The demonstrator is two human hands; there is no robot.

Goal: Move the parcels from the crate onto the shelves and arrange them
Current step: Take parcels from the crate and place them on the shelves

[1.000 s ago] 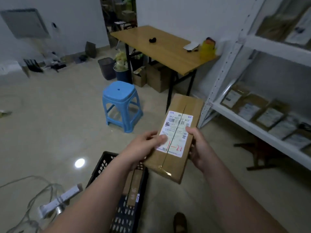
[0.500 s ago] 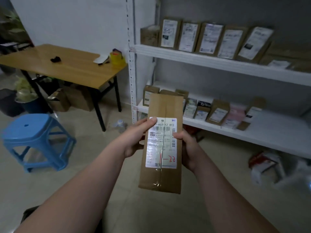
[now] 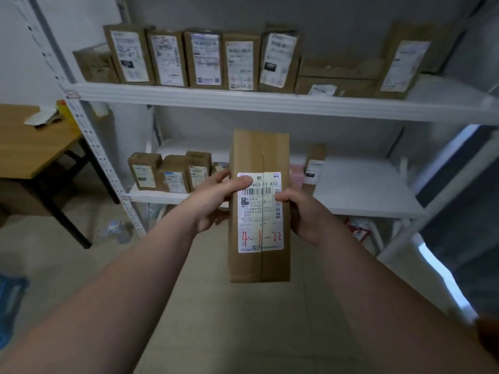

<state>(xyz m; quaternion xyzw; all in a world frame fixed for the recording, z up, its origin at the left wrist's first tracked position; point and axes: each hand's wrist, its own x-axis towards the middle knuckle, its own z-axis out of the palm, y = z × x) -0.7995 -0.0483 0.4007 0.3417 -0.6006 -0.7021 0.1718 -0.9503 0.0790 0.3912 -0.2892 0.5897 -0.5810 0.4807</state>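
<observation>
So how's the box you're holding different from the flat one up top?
The held box is upright between the left hand and right hand; the flat box lies on the top shelf. The held box's label has red writing; the flat box's shows none. Both are brown with white labels.

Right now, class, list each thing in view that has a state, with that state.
Held parcel: upright, label facing camera, not yet shelved.
Left hand: gripping the parcel's left edge.
Right hand: gripping its right edge.
Upper-shelf parcels: standing in a row, labels outward.
Lower-shelf parcels: standing upright.
</observation>
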